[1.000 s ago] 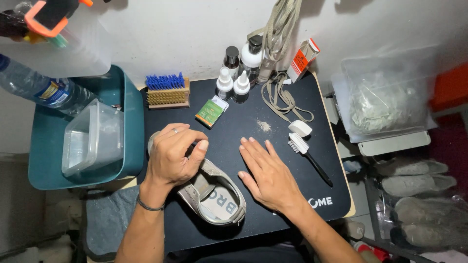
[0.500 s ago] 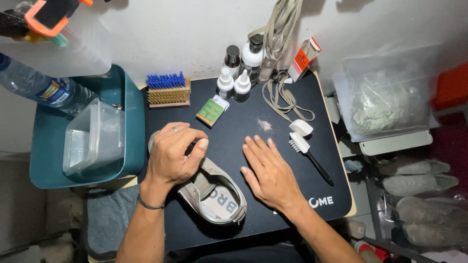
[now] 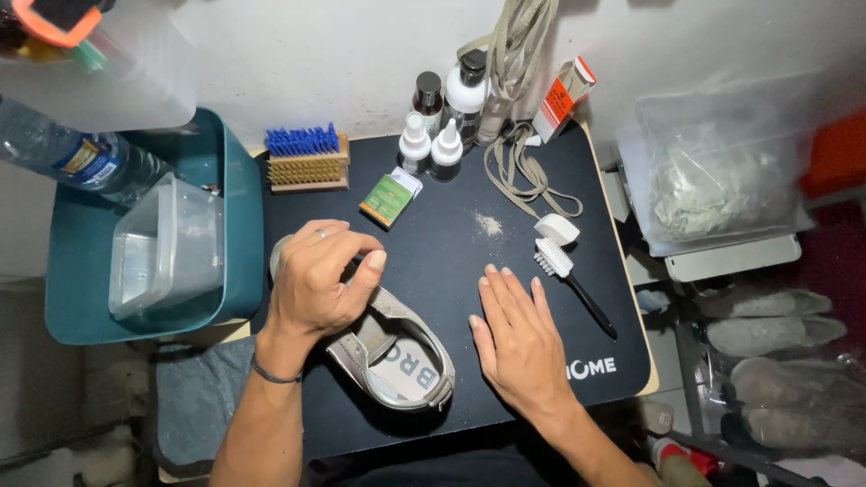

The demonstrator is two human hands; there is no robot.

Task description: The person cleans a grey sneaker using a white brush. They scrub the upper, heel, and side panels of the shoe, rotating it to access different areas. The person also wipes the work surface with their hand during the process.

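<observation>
Clamped over the toe end of the grey shoe [image 3: 397, 356], my left hand [image 3: 316, 284] pins it to the black mat [image 3: 433, 261]; its long axis runs from that grip toward me and rightward. Just right of the heel, my right hand [image 3: 519, 347] lies flat, fingers spread, holding nothing, with the small brush [image 3: 568, 280] beyond its fingertips.

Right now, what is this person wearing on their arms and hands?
Both forearms are bare, with no sleeves or gloves. The left hand has a thin silver ring on one finger and a thin dark band round the wrist. The right hand wears nothing.
</observation>
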